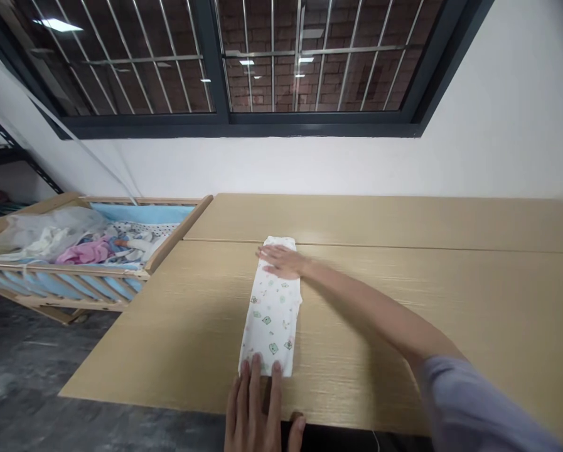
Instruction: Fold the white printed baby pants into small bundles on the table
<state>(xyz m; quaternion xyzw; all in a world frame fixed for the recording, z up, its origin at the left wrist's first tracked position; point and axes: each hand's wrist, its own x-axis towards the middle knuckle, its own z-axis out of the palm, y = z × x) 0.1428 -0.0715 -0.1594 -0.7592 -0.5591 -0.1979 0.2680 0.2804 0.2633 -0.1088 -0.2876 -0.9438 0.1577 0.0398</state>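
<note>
A white cloth with small green prints (270,314) lies folded into a long narrow strip on the wooden table (403,301), running away from me. My right hand (281,260) rests flat on its far end, fingers stretched out to the left. My left hand (257,408) lies at the table's near edge, its fingertips pressing flat on the cloth's near end. Neither hand grips anything.
A wooden baby cot (168,242) stands against the table's left side, holding pink, white and blue clothes (86,251). Behind the table is a white wall under a barred window (272,63). Dark floor lies to the left.
</note>
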